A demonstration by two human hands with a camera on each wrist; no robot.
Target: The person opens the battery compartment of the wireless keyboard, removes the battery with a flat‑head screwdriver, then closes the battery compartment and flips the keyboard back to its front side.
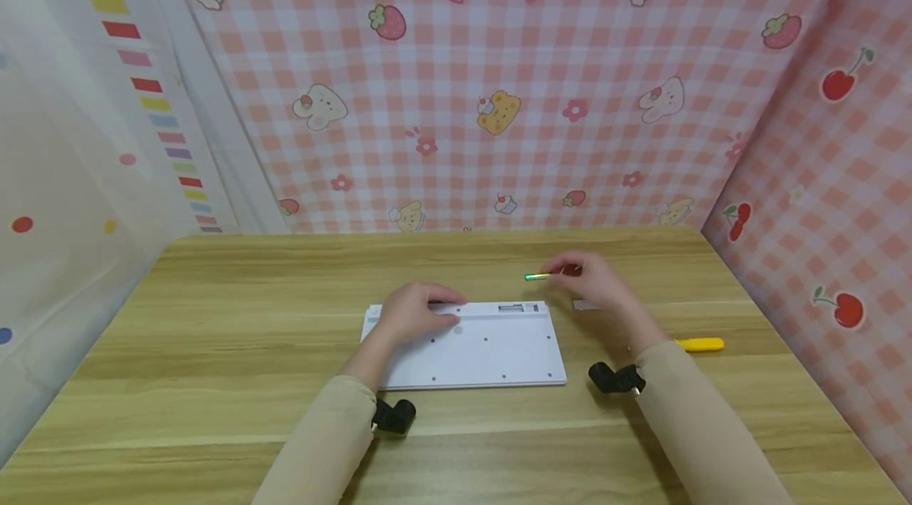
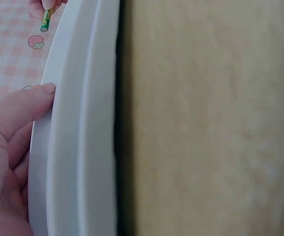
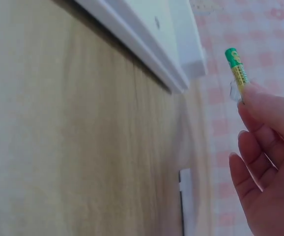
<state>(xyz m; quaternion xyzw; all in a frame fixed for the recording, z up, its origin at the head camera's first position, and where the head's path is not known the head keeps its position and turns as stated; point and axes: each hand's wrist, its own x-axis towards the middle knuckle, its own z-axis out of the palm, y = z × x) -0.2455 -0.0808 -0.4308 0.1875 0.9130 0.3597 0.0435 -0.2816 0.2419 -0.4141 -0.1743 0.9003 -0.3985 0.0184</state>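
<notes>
A white keyboard lies with its underside up on the wooden table, small dark dots spread across it. Near its far right corner the battery slot is uncovered. My left hand grips the keyboard's far edge, with the thumb on the underside; in the left wrist view the thumb crosses the white rim. Between thumb and index finger my right hand pinches a green and yellow battery, held in the air beyond the keyboard's far right corner. Its other fingers are loosely bent.
A narrow white strip, like a battery cover, lies on the table below the right hand. Farther right is a yellow handle, partly hidden by the right sleeve. Behind the table hangs a pink checked cloth.
</notes>
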